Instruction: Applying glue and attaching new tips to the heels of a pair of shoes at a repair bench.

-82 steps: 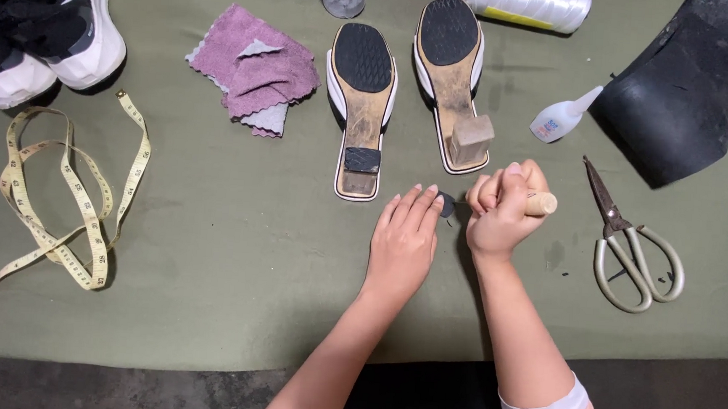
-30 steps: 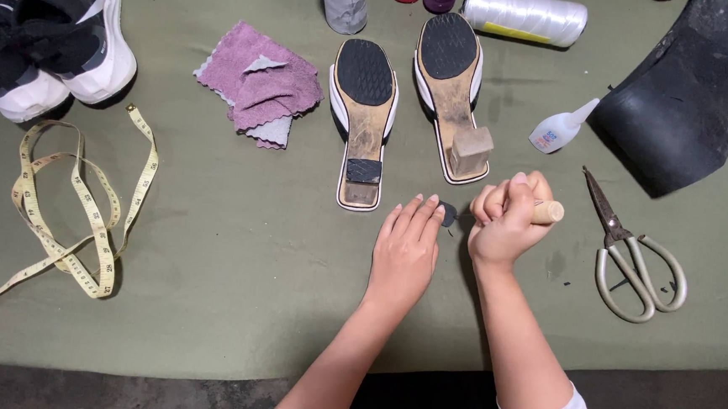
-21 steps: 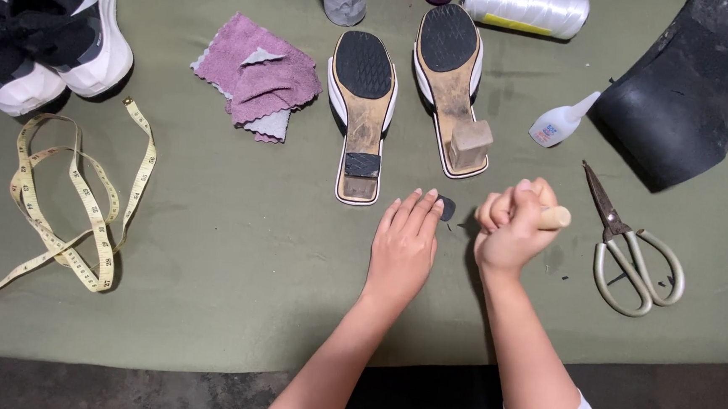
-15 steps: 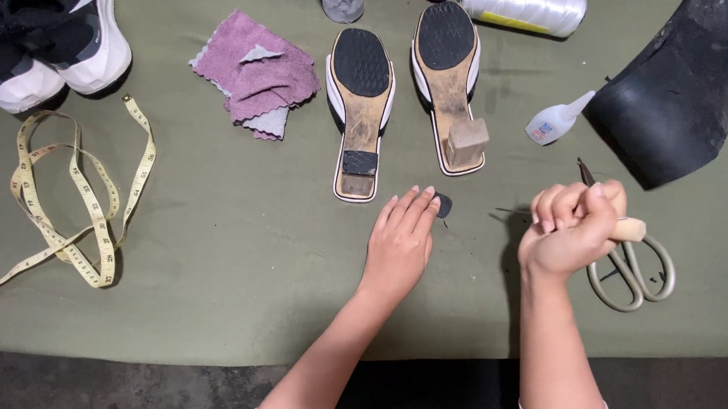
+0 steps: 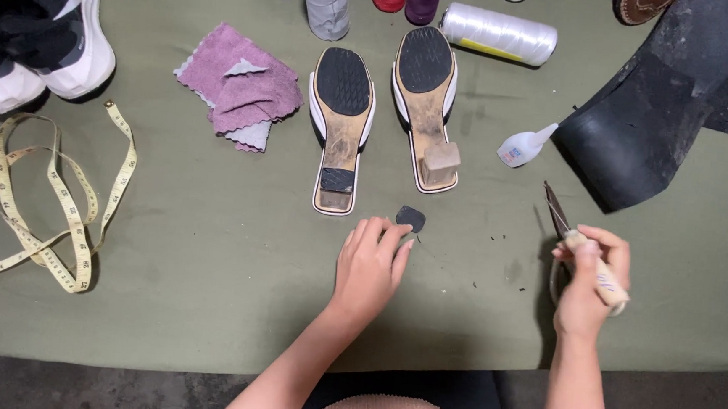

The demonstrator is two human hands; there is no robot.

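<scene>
Hazard: the pointed blade of the wooden-handled knife [image 5: 584,252] could nick the bench [image 5: 207,288] cloth or my wrist if my grip slips, since my right hand [image 5: 588,281] is closed around the handle with the tip aimed away from me. The small black heel piece [image 5: 410,217] may skid if pressed unevenly. My left hand [image 5: 368,268] lies flat, fingers spread, fingertips touching that piece, just below the two upturned sandals [image 5: 382,117]. My right hand is well apart, to the right.
</scene>
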